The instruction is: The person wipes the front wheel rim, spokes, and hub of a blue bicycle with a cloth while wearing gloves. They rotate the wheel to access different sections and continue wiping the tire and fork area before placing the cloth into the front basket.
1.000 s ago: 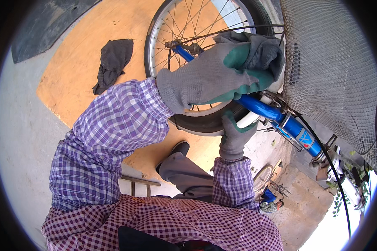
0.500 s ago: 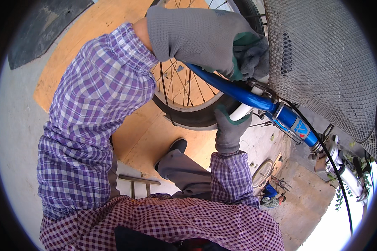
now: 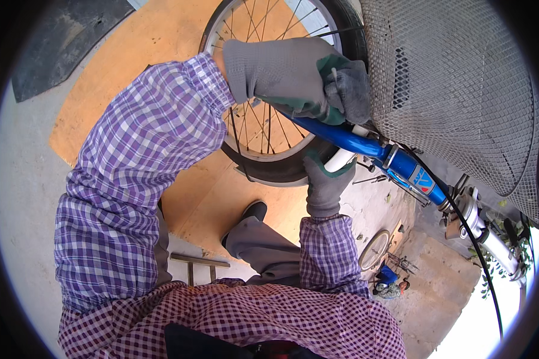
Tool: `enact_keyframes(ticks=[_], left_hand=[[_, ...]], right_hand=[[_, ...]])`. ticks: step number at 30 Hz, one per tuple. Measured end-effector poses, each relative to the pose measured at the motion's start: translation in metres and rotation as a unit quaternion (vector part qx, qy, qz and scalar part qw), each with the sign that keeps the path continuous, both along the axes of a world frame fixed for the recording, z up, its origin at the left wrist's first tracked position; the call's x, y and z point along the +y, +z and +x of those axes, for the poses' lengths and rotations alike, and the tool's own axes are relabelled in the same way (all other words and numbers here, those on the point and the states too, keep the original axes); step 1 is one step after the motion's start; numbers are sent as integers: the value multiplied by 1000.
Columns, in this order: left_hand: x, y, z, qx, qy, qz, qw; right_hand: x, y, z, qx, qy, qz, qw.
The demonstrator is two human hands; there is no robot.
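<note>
My left hand [image 3: 302,81], in a grey glove with a green palm, is closed above the blue bicycle fork [image 3: 341,136], beside the wire basket. At its fingers is a bunched dark grey patch; whether this is a rag or the glove's own fingers I cannot tell. Lower down, my right hand [image 3: 327,186], in a matching glove, closes around a white curved mudguard [image 3: 341,159] at the tyre's near side. Its far fingers are hidden. The spoked wheel [image 3: 275,175] with its black tyre stands partly behind my left arm.
A grey wire basket [image 3: 443,84] fills the upper right. The handlebar stem [image 3: 470,218] and a black cable [image 3: 461,209] extend to the lower right. Below are an orange-brown board [image 3: 191,209], a small wooden stool [image 3: 200,261] and a dark mat [image 3: 66,51]. Another wheel [image 3: 375,250] lies farther off.
My left hand has come down and slightly left along the wheel. The basket, fork and stem have shifted a little left in view. My right hand keeps its hold.
</note>
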State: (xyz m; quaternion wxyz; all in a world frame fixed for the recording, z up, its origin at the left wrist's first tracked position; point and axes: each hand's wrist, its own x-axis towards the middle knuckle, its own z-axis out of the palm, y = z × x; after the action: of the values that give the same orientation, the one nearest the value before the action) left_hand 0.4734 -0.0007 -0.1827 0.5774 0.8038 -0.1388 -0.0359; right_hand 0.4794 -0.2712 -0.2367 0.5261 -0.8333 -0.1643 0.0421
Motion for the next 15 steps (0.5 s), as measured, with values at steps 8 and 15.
enact_keyframes(ticks=[8, 15], left_hand=[[61, -67, -28, -176, 3, -243, 954], [85, -47, -82, -31, 204, -281, 937]], right_hand=[[-2, -9, 18, -36, 18, -4, 999], [4, 2, 4, -3, -1, 38, 999]])
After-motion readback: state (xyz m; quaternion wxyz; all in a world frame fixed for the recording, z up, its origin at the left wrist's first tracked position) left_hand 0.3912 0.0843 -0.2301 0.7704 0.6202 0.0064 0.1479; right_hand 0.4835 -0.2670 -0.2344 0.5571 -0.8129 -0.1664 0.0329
